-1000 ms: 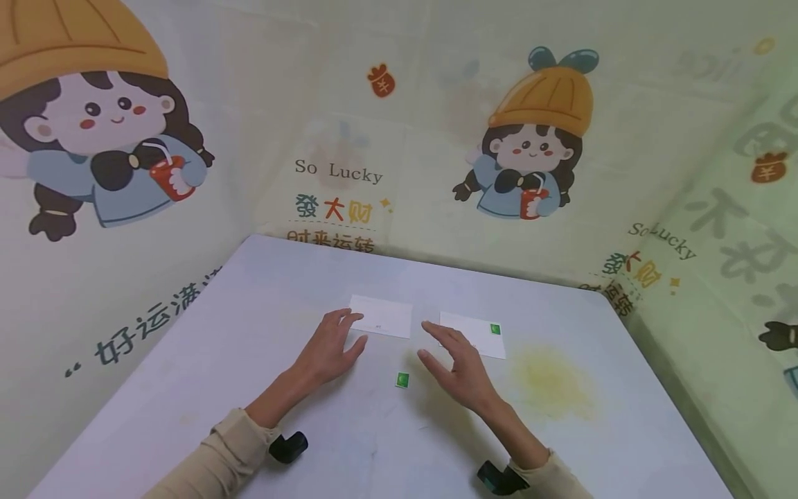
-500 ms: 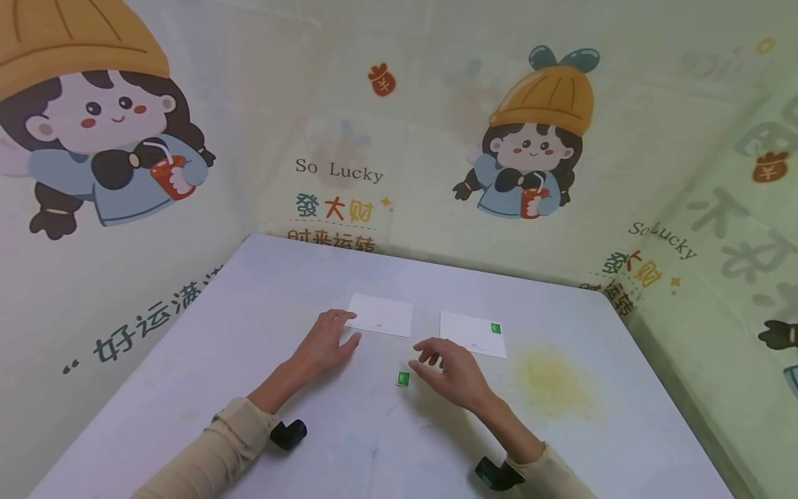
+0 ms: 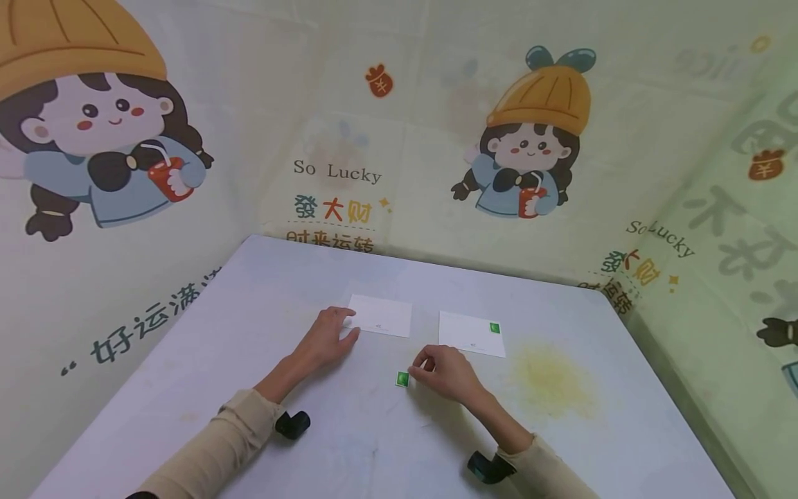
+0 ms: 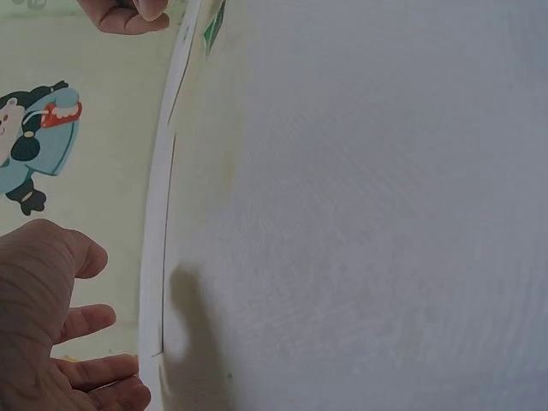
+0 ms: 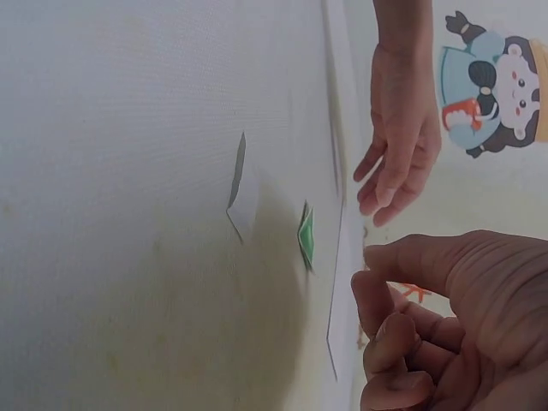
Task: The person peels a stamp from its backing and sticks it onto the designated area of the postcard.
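Curling empty, right fingers (image 5: pixel 374 308) look clear of the stamp (image 5: pixel 306 240) only in wrist view.

- The small green square paper stamp (image 3: pixel 402 380) is edged in white.
- A white rectangular paper card (image 3: pixel 385 313), at the stamp's 11 o'clock, is marked in grey.
- A second white rectangular card (image 3: pixel 464 334), at 2 o'clock, is cornered by another green stamp (image 3: pixel 494 328).
- The white tabletop (image 3: pixel 349 450) is blotched yellow at 3 o'clock.
- The cream cloth wall (image 3: pixel 430 41) is printed with orange-hatted cartoon figures (image 3: pixel 540 100).

White table (image 3: pixel 374 443) | yellow stain (image 3: pixel 548 378) on it | wall sheet (image 3: pixel 424 173) | "So Lucky" lettering (image 3: pixel 333 171)
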Demonstrator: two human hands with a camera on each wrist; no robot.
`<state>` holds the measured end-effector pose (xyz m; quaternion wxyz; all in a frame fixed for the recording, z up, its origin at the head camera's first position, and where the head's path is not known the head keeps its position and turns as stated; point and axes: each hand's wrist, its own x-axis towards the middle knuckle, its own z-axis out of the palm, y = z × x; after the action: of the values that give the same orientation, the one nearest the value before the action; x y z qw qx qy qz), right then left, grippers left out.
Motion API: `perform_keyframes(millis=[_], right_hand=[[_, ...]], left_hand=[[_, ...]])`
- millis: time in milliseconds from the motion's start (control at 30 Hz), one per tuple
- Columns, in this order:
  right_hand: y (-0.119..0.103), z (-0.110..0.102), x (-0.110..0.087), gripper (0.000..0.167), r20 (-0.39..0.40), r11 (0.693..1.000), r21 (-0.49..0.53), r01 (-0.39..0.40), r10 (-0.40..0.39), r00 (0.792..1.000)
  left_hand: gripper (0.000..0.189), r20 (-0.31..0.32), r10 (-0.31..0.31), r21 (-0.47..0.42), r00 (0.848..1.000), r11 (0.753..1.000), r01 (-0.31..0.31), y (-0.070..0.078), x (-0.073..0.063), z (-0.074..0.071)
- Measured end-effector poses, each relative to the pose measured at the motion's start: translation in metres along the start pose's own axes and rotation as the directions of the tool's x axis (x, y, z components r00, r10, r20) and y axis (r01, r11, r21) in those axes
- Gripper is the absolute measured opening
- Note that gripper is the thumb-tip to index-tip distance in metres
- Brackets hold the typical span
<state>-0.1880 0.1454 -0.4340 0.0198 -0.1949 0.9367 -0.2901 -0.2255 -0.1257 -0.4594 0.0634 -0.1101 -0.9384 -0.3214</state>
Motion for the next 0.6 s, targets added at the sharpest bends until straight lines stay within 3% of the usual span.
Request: perform_keyframes(millis=[600], right_hand=[[0.002, 0.009, 0.008, 0.014, 0.076, 0.995, 0.037, -0.096, 0.093, 0.993]], left_hand=[[0.045, -0.002, 0.007, 0.096, 1.0, 0.995, -0.007, -0.011, 0.016, 0.005]])
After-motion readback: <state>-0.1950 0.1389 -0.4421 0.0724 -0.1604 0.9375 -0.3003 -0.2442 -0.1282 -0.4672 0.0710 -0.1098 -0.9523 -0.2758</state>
